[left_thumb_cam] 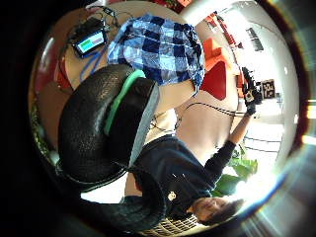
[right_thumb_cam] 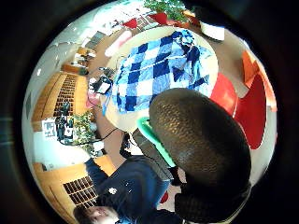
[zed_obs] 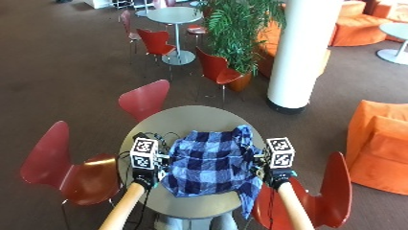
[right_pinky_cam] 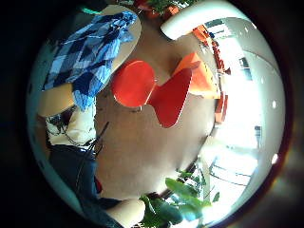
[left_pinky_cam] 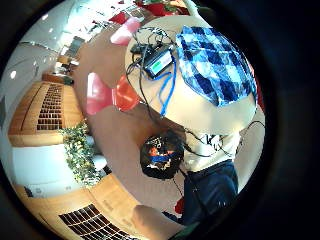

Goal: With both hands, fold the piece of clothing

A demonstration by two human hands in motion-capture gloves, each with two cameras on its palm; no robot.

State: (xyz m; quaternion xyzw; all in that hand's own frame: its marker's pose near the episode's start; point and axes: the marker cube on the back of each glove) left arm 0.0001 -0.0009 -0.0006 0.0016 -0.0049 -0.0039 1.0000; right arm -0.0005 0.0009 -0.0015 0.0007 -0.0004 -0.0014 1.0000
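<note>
Blue, navy & white check shirt (zed_obs: 213,165) lies spread on the round table (zed_obs: 191,117), covering most of the near half. Big plaid squares, dark navy blocks alternating w/ pale blue & white. Cloth is rumpled, not flat: the far right corner is bunched into a dark twisted knot, and the near right part spills over the table edge & hangs down toward the red chair (zed_obs: 319,201) on that side. Near left edge curves along the tabletop, short of the rim. Left hand (zed_obs: 144,178) is raised at the shirt's left edge, right hand (zed_obs: 275,178) at its right edge, 1 on each side, both above table level; palm views look down on the shirt (right_thumb_cam: 156,70) from well above, so neither hand touches it. Fingers: can't tell for either hand, hidden in the outside view; the thumb side palm views show only a black gloved bulk w/ green trim, nothing gripped in sight. A small device w/ a lit screen (left_pinky_cam: 159,64), a blue cable & black wires sit on the table left of the shirt (left_pinky_cam: 215,60), just beside its edge. 2 more red chairs (zed_obs: 67,172) stand on the table's left & far left.
</note>
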